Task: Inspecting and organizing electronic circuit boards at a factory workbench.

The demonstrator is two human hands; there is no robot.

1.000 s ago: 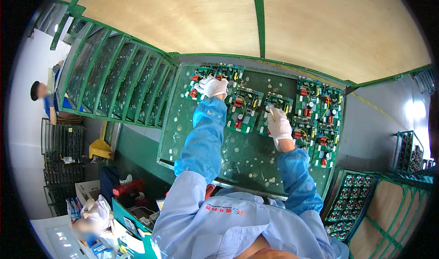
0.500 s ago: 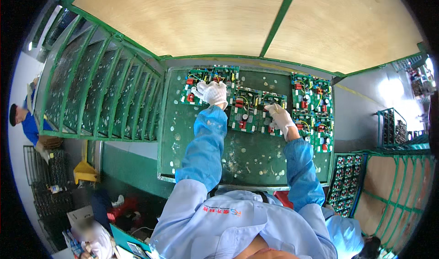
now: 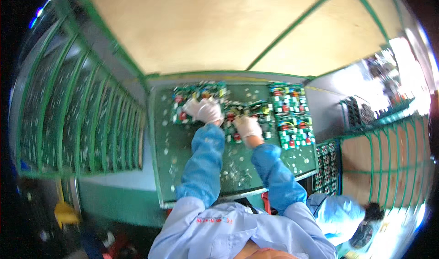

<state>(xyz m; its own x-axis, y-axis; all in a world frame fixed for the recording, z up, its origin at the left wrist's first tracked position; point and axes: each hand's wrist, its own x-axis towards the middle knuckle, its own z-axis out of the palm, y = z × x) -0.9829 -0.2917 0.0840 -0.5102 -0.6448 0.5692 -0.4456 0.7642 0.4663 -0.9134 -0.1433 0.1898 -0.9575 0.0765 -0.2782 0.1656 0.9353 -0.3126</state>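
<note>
My left hand point(image 3: 203, 111), in a pale glove, is over the group of green circuit boards point(image 3: 181, 117) at the table's far left. Its fingers look apart and touch the components. In another glove, my right hand point(image 3: 248, 127) is at the middle boards point(image 3: 264, 117), its fingers bent together at one board; the fingertips are hidden. These boards carry red, white and black parts and yellow wires. A further block of circuit boards point(image 3: 292, 134) lies at the table's right side. Motion blurs the view, hiding where each board ends.
The green, pale-spotted table point(image 3: 173, 167) has a raised metal edge. Behind it stands a light wooden panel point(image 3: 206, 25) in a green frame. A barred green rack point(image 3: 87, 117) rises at the left. On the right, more boards point(image 3: 325, 165) stand beside a wooden-backed rack point(image 3: 379, 153).
My right hand has shifted left across the middle boards. My left hand stays at the far-left boards. The whole view has turned and blurred.
</note>
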